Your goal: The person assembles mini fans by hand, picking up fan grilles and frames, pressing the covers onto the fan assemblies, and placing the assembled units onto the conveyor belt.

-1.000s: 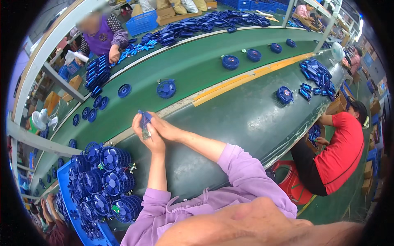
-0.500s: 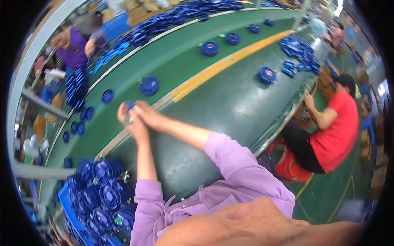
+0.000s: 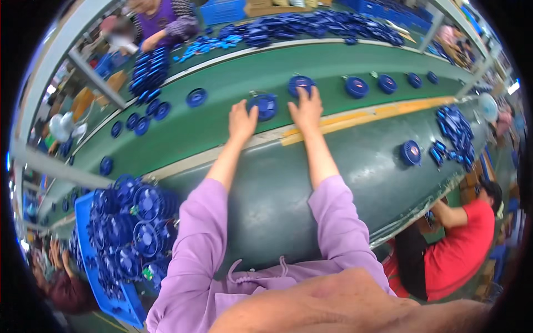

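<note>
My left hand (image 3: 243, 120) reaches over the near edge of the green belt (image 3: 183, 125), thumb and fingers apart. Just beside its thumb lies a round blue fan housing (image 3: 264, 106) with a small metal piece on its far edge; I cannot tell if they touch. To the right, my right hand (image 3: 307, 111) stretches its fingers forward over a second blue fan part (image 3: 300, 81), covering its near side. Neither hand is closed round anything.
A blue crate (image 3: 130, 307) heaped with blue fan parts (image 3: 147, 202) stands at my left. More round parts (image 3: 356, 87) dot the belt. One fan part (image 3: 411, 152) and a blue pile (image 3: 456, 133) lie on the dark table (image 3: 272, 194). Co-workers sit across and at right.
My hands were together farther left, around a small blue piece. Now they are apart, reaching forward over two round parts, and that piece no longer shows in them. The view has shifted.
</note>
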Demonstrator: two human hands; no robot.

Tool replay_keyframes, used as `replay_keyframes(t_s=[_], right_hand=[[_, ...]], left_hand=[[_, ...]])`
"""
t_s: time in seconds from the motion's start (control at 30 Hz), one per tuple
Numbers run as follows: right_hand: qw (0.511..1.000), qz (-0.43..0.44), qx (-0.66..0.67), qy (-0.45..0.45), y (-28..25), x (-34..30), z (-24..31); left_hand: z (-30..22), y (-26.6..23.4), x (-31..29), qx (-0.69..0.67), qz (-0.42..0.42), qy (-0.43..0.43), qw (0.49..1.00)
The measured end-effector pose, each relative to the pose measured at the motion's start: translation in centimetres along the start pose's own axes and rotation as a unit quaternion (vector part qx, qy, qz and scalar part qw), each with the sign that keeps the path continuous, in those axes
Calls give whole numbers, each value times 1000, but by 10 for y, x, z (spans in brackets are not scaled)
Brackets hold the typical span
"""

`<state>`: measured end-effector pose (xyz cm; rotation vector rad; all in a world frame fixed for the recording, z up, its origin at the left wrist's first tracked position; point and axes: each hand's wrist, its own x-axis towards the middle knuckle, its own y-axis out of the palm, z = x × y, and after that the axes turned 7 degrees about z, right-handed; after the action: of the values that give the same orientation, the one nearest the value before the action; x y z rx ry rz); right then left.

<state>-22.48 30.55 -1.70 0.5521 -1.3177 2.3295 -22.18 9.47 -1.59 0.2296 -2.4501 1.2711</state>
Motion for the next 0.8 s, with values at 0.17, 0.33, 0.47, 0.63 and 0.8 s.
replay_keyframes(t_s=[0.17,0.33,0.47,0.63,0.8], right_hand=[[998,27,26,58,-11,7,-7],[996,24,6,85,-15,10,-9],[995,7,11,99,-18,15,-9],[990,15,48,133,-21,40,-11],[995,0,-18,103,-18,53,-51]], left_hand=[[-21,25,20,29,42,-39,998],[-32,15,3,-58,17,12,998],[-43,-11,-20,-140,5,52,989],[-40,-29,-63,-154,-36,63,985],[-60,-29,-69,-179,31,34,983]])
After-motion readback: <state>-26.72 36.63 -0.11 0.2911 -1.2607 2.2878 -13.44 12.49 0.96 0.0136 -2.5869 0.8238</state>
